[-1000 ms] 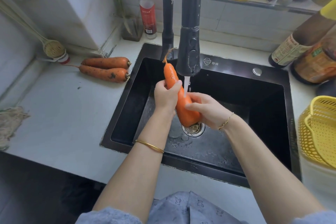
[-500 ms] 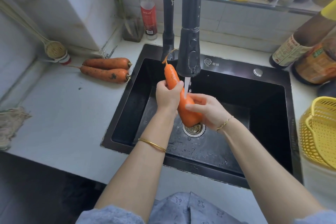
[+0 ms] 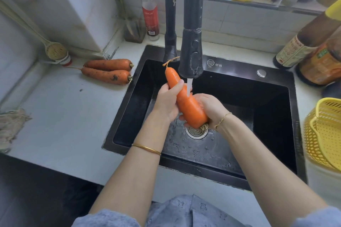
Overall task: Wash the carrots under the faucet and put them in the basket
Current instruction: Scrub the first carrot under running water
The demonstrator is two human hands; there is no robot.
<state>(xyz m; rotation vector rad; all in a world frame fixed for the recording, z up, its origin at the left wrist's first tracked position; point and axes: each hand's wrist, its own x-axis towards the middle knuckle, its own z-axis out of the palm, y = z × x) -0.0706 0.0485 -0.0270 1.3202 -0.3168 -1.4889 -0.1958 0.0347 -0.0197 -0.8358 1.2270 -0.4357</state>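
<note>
A bright orange carrot is held over the black sink, thin tip pointing up and away, thick end down near the drain. My left hand grips its upper half. My right hand cups the thick lower half from the right. Water runs from the black faucet onto the carrot's middle. Two dirty carrots lie side by side on the white counter left of the sink. The yellow basket stands at the right edge, partly cut off.
A red-capped bottle stands behind the sink's left corner. Sauce bottles crowd the back right. A brush leans against the left wall, and a cloth lies at the counter's left edge. The drain sits below the carrot.
My right hand has shifted from the carrot's side to underneath its thick end, and the carrot has turned slightly under the stream. The view has barely moved.
</note>
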